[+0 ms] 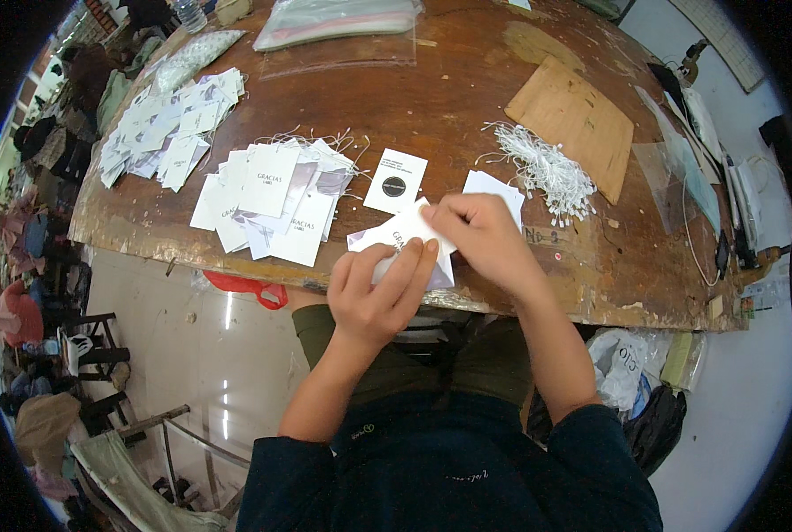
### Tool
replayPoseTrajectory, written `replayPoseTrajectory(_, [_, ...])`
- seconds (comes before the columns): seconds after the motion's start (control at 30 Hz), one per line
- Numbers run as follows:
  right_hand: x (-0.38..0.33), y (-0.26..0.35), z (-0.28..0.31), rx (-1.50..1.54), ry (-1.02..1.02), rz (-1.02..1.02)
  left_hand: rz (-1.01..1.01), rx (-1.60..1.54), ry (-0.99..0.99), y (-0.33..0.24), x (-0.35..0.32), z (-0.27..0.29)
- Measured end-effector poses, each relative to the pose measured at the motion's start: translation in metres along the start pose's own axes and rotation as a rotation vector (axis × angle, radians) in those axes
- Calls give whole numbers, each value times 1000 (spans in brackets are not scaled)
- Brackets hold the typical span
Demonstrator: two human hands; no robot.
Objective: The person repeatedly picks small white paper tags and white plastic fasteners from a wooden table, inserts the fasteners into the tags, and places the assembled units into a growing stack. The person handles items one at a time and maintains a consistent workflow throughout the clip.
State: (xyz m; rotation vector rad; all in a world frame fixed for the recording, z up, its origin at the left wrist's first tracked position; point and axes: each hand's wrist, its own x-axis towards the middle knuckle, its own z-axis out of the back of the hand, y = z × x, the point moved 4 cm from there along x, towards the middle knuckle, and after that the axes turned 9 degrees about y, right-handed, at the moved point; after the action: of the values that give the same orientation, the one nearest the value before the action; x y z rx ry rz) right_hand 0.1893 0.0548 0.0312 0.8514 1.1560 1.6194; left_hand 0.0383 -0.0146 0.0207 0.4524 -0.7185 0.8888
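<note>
At the table's front edge I have white paper hang tags point(400, 232) with grey-patterned parts between my hands. My left hand point(371, 288) grips them from the near side, its fingers bent over the face of the top tag. My right hand point(486, 238) pinches the upper right corner of that tag between thumb and forefinger. Whether a string is in the pinch is hidden. Just beyond lies a single white card point(395, 180) with a black round mark. Another small stack of white cards point(501, 190) is partly covered by my right hand.
Strung tags form a heap point(267, 191) left of my hands, with a larger tag pile point(170, 124) farther left. A bundle of white strings point(547, 168) lies right, beside a wooden board point(578, 120). Clear plastic bags point(338, 22) rest at the back of the brown table point(449, 97).
</note>
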Motion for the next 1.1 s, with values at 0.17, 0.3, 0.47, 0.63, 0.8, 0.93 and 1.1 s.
replayPoseTrajectory(0.17, [27, 10, 65, -215, -458, -81, 120, 98, -72, 37, 8, 25])
replayPoseTrajectory(0.3, [51, 8, 25, -694, -173, 200, 490, 296, 174, 95, 27, 10])
replayPoseTrajectory(0.47, [46, -13, -21, -1020, 100, 147, 503, 31, 121, 79, 17, 10])
replayPoseTrajectory(0.63, [51, -17, -6, -845, 182, 177, 528, -159, 48, 69, 6, 14])
replayPoseTrajectory(0.8, [53, -8, 13, -658, 48, 178, 527, -352, -15, 68, 7, 12])
replayPoseTrajectory(0.93, [14, 20, 5, -649, -5, 510, 876, -1483, -17, 61, 0, -13])
replayPoseTrajectory(1.1, [-20, 23, -11, -717, 93, 605, 951, -1806, 142, 37, 2, -30])
